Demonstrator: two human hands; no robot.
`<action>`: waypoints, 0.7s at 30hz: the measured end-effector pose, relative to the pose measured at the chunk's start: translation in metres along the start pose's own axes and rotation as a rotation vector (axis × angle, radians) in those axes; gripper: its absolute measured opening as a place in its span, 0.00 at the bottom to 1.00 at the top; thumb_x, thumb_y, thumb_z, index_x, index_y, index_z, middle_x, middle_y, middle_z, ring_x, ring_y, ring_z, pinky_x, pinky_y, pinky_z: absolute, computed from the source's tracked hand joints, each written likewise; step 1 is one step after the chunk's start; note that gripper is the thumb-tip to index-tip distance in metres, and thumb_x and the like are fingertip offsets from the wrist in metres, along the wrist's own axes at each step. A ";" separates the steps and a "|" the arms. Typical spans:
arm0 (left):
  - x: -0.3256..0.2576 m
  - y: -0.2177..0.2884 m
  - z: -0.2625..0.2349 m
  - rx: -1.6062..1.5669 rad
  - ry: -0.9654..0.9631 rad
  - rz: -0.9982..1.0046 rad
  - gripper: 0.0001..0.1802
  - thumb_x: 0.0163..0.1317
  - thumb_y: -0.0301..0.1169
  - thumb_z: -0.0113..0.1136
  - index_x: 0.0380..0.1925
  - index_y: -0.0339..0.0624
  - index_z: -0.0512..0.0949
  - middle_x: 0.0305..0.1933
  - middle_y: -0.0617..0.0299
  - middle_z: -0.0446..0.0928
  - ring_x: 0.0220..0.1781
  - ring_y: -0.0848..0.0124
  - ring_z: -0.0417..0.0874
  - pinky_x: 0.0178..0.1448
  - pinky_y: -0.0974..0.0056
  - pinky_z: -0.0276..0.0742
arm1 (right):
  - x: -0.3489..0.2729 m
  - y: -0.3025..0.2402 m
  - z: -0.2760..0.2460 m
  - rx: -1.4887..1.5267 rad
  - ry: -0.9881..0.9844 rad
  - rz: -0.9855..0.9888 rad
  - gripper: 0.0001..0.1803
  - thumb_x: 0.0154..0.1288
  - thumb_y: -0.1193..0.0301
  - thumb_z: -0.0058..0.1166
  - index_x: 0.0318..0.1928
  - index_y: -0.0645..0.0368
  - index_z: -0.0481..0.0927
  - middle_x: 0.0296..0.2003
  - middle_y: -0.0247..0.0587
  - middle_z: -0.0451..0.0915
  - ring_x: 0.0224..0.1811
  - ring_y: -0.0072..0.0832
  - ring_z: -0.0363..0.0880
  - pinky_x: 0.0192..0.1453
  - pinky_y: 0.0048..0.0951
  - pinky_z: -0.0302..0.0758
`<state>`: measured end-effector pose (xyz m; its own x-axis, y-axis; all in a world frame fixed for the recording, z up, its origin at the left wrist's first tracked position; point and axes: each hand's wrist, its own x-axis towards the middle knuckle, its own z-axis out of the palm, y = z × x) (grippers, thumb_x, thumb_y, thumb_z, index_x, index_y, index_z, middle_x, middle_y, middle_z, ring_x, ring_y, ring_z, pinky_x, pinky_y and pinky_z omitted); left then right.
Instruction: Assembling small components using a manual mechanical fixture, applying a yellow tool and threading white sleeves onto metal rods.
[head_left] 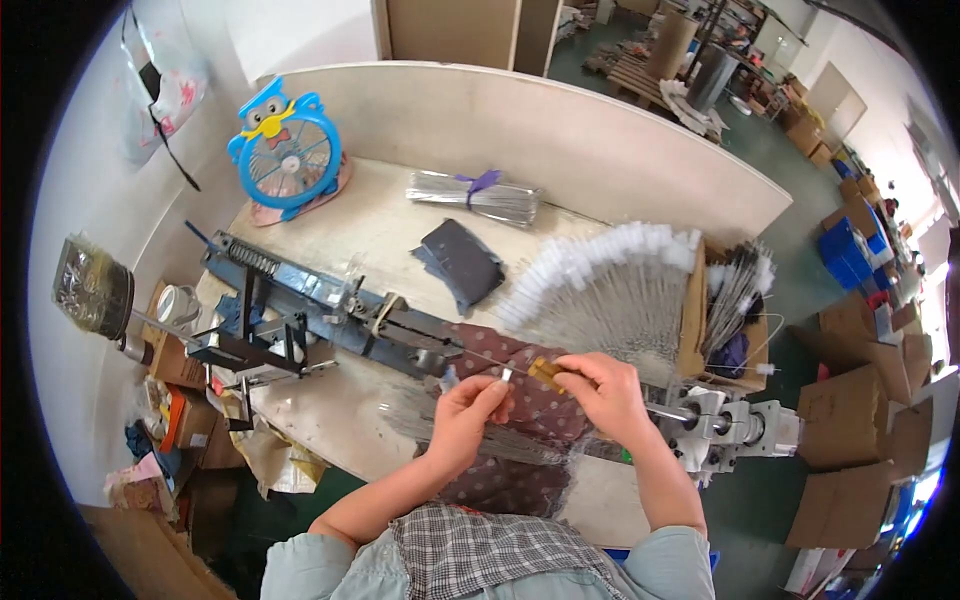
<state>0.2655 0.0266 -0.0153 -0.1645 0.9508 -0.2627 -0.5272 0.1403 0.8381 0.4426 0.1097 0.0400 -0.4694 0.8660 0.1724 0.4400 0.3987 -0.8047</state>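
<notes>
Over a brown polka-dot cloth (540, 400), both hands work close together. My left hand (462, 418) pinches a small white piece (507, 374) between thumb and fingertips. My right hand (606, 395) grips a short tool with an amber, translucent handle (545, 373); it looks like a screwdriver, its thin shaft pointing left toward the white piece. Whether the shaft touches that piece is too small to tell. Just beyond my left hand lies the end of a long blue-grey metal fixture (370, 325). Thin wires (420, 412) are spread under and beside the cloth.
A fan of wires with white ends (610, 280) covers the right back, beside a cardboard box (695, 325) of more wires. Behind lie a tied wire bundle (475, 195), dark cloths (460, 262) and a blue fan (290, 160). A metal shaft assembly (720, 425) stands right.
</notes>
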 end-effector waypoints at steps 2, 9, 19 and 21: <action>0.009 -0.009 0.011 0.022 -0.039 0.010 0.08 0.65 0.31 0.55 0.34 0.36 0.77 0.30 0.63 0.78 0.28 0.78 0.74 0.33 0.71 0.70 | -0.004 0.004 -0.004 0.003 -0.011 0.020 0.09 0.57 0.71 0.59 0.39 0.60 0.81 0.31 0.43 0.81 0.33 0.35 0.79 0.38 0.30 0.73; 0.013 -0.016 0.027 0.124 -0.054 0.013 0.08 0.65 0.31 0.55 0.36 0.36 0.77 0.28 0.65 0.77 0.27 0.80 0.72 0.32 0.74 0.69 | -0.014 0.020 -0.010 0.423 -0.077 0.230 0.12 0.57 0.72 0.61 0.41 0.62 0.81 0.30 0.40 0.81 0.32 0.32 0.78 0.38 0.26 0.73; 0.008 0.007 0.005 -0.084 0.147 0.010 0.09 0.67 0.34 0.53 0.36 0.40 0.76 0.27 0.65 0.76 0.25 0.79 0.73 0.32 0.73 0.69 | 0.027 -0.023 0.031 -0.504 0.144 -0.360 0.07 0.52 0.71 0.60 0.34 0.57 0.80 0.28 0.34 0.78 0.34 0.34 0.75 0.38 0.34 0.73; 0.011 0.007 0.006 -0.125 0.140 -0.056 0.09 0.67 0.34 0.53 0.35 0.39 0.76 0.26 0.66 0.76 0.24 0.79 0.72 0.31 0.73 0.69 | 0.034 -0.017 0.043 -0.615 0.133 -0.331 0.07 0.54 0.70 0.59 0.34 0.57 0.80 0.29 0.35 0.78 0.35 0.35 0.75 0.39 0.33 0.73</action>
<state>0.2651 0.0396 -0.0098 -0.2416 0.8936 -0.3783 -0.6368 0.1482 0.7567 0.3865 0.1199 0.0353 -0.5730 0.6838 0.4516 0.6610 0.7115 -0.2386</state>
